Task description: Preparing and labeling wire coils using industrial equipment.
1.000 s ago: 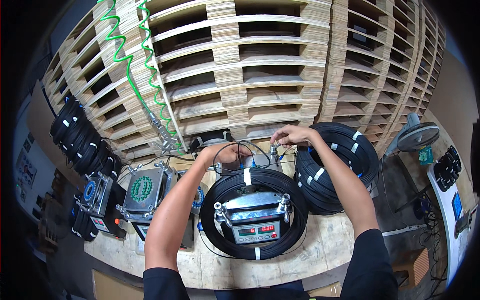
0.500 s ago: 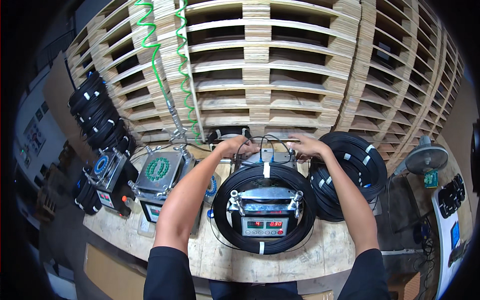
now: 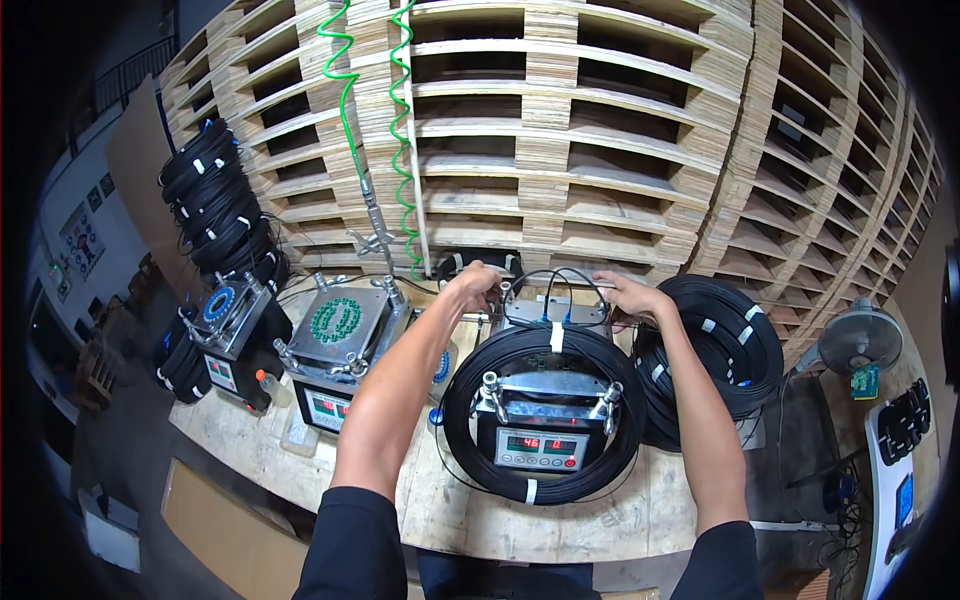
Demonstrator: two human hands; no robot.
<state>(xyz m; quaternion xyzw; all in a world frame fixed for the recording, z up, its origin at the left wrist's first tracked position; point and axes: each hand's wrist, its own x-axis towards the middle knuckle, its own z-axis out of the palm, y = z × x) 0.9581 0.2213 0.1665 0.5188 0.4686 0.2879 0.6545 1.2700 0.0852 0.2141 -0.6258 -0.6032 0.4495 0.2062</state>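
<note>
In the head view, I am looking down at a big black coil of cable. It is going round and round in a ring, and it is lying flat on the wooden bench right in front of me. White tape bands are holding the ring together at the top and at the bottom. A grey metal box with a small screen is sitting in the middle of the ring, and red and green numbers are glowing on the screen.

My left hand is reaching to the far side of the ring. Its fingers are curling tight around something small near a metal part there, but I cannot tell just what it is pinching. My right hand is reaching to the other side of that same spot. Its fingers are bending down and touching thin black cable ends that are looping up from the coil. I cannot tell if it is squeezing them or only resting on them.

A second black coil is lying just beside the first one, on my right. Another grey machine with a green ring on top is standing on my left. Green curly hoses are hanging down in front of tall stacked wooden pallets.
</note>
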